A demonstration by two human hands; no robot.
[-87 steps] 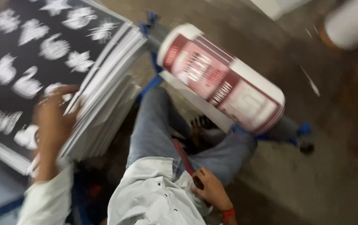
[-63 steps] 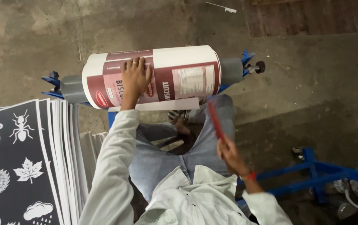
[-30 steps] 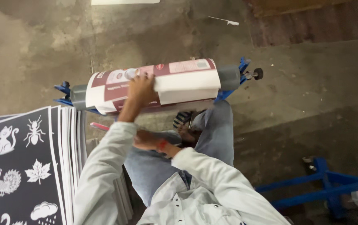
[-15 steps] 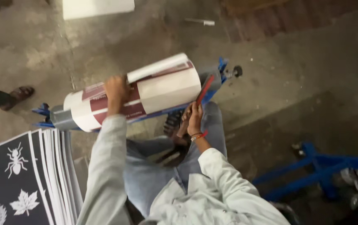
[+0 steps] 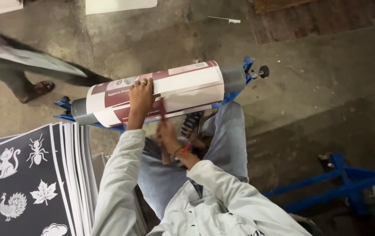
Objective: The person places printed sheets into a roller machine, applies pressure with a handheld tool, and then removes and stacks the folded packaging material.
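Head view: a large roll of printed maroon-and-white sheet [image 5: 161, 94] lies across a blue stand [image 5: 240, 85] on a grey core tube, long axis running from lower left to upper right, its far end pointing toward a black knob [image 5: 264, 71]. The left hand [image 5: 140, 94] presses flat on top of the roll, fingers spread, grasping nothing. Just below it the right hand [image 5: 167, 133], blurred, is clenched around a thin red tool [image 5: 163, 109] whose tip meets the roll's loose lower edge. Left of the grip stands a stack of black sheets with white animal and leaf shapes [image 5: 30, 175]; beyond the roll, another person's sandalled foot [image 5: 36, 89] on the concrete floor [image 5: 318, 87]
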